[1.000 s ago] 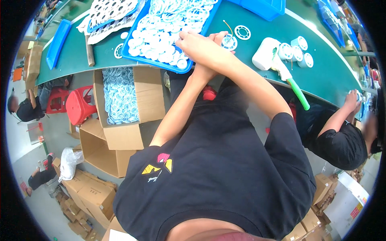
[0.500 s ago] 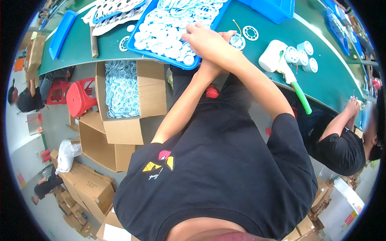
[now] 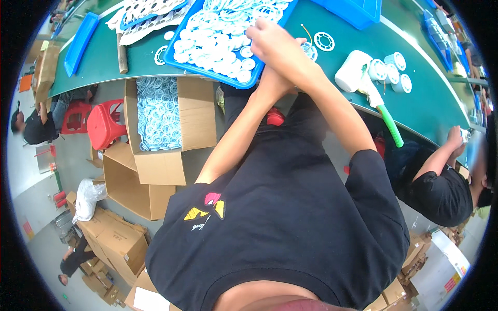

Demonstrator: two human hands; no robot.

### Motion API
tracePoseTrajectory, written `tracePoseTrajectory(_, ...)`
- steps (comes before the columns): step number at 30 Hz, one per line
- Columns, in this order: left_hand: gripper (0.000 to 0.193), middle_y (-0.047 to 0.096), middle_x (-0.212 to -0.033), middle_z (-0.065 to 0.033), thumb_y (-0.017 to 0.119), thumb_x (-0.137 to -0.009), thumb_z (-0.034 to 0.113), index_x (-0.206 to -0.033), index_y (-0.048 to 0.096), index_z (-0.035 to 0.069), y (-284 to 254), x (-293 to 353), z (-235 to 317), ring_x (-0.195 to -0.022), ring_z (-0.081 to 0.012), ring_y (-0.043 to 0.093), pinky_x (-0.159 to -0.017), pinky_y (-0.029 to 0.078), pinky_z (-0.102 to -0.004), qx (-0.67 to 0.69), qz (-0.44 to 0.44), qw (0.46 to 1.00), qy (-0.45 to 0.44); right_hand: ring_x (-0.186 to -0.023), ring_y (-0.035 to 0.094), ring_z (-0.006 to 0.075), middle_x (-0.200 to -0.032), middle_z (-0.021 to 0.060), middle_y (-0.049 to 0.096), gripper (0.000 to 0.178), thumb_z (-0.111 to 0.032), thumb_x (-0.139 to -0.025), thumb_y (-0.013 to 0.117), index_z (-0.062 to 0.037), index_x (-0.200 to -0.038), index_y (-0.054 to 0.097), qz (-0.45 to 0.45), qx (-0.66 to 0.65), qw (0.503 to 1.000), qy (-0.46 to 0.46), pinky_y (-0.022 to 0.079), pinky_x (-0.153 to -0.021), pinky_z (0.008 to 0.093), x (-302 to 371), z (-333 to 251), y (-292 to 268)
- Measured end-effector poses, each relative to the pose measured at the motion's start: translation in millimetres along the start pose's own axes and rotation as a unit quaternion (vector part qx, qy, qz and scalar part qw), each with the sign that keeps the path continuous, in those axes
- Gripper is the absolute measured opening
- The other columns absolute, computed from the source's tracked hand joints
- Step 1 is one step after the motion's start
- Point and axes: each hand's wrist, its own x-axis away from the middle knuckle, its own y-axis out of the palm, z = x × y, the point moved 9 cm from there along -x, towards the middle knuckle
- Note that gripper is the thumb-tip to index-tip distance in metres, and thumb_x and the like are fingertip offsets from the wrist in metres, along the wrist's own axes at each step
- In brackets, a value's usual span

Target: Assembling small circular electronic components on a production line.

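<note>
My forearms cross, the right one lying over the left. My right hand (image 3: 274,42) is above the right side of a blue tray (image 3: 254,82) heaped with white and pale-blue round plastic pieces (image 3: 207,51). Its fingers are curled together; whatever they hold, if anything, is hidden. Most of my left hand (image 3: 300,41) is covered by the right wrist, with a fingertip showing at a white ring (image 3: 310,53) that it appears to grip. A thin tan wire (image 3: 306,32) rises beside that ring. Another white slotted ring (image 3: 324,41) lies flat on the green table, just right of it.
On the table (image 3: 332,85) to the right are a white bottle (image 3: 351,71), a green-handled tool (image 3: 390,126) and several white spools (image 3: 395,61). An open carton (image 3: 197,111) of similar rings stands below the edge, near red stools (image 3: 105,124). A co-worker (image 3: 441,181) sits at right.
My right hand has lifted slightly away from the heap, up and to the right. The left hand and its ring have shifted a little right.
</note>
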Motion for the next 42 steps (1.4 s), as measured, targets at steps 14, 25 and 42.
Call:
tracePoseTrajectory(14, 0.062, 0.063, -0.126, -0.0215, 0.083, -0.087, 0.024, -0.138, 0.054, 0.002, -7.5, -5.4, 9.3, -0.117, -0.0399, 0.063, -0.098, 0.052, -0.0451, -0.039, 0.019, 0.999, 0.018, -0.086, 0.073, 0.0207, -0.096, 0.0138, 0.073, 0.019, -0.012, -0.094, 0.071, 0.0010, -0.108, 0.073, 0.058, -0.279, 0.919, 0.271, 0.058, -0.076, 0.0331, 83.9, 97.7, -45.0)
tracePoseTrajectory(25, 0.042, 0.065, -0.124, -0.0162, 0.078, -0.093, 0.025, -0.129, 0.065, 0.005, -14.5, -9.2, 3.0, -0.117, -0.0316, 0.063, -0.102, 0.050, -0.0392, 0.048, 0.019, 0.999, -0.002, -0.116, 0.063, 0.0396, -0.126, 0.0174, 0.064, 0.047, -0.013, -0.086, 0.074, -0.0092, -0.132, 0.066, -0.083, -0.001, 0.988, 0.132, 0.053, -0.101, 0.0473, 74.9, 141.0, -51.2)
tracePoseTrajectory(42, 0.081, 0.059, -0.140, -0.0229, 0.084, -0.087, 0.023, -0.152, 0.040, 0.005, -6.9, 7.4, 0.3, -0.131, -0.0371, 0.059, -0.110, 0.048, -0.0424, 0.011, 0.007, 0.994, -0.106, -0.103, 0.067, 0.0288, -0.118, 0.0170, 0.064, 0.058, -0.034, -0.084, 0.086, -0.0030, -0.129, 0.068, 0.045, -0.050, 0.976, 0.208, 0.056, -0.087, 0.0380, 71.6, 130.5, -82.7)
